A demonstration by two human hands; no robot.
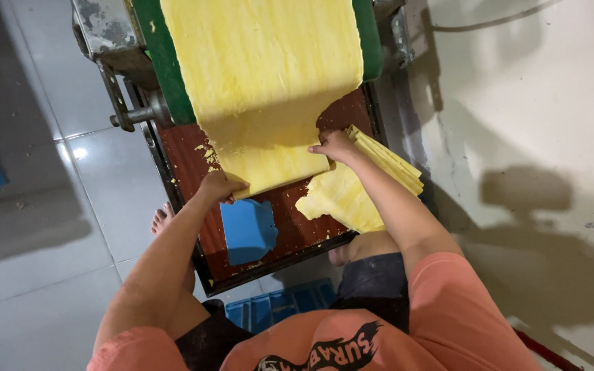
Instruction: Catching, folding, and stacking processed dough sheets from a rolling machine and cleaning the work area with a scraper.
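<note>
1. Nearest the camera: the person's orange short-sleeved shirt [441,309] and dark shorts [372,282], seen from above; a blue ribbed plastic crate [280,306] lies on the floor under the tray's near edge.
2. A bare foot [161,220] rests on the pale grey floor tiles [42,275], left of the tray.
3. The reddish-brown flat tray with a dark rim [290,233] carries a blue square piece [247,230] near its front edge and scattered yellow crumbs.
4. Left hand [220,187]: fingers curled, pinching the lower left corner of the wide yellow dough sheet [269,75], where the sheet's free end meets the tray.
5. Right hand [337,146]: fingers pressed together, gripping the sheet's lower right edge, just beside a stack of cut yellow dough sheets [379,168] lying on the tray's right side.
6. A torn yellow dough piece [335,199] lies on the tray below the right forearm, touching the stack.
7. Farthest: the dough sheet descends from a green conveyor belt [159,62] on a grey metal machine frame [104,27], with a metal roller shaft [135,115] projecting at left.
</note>
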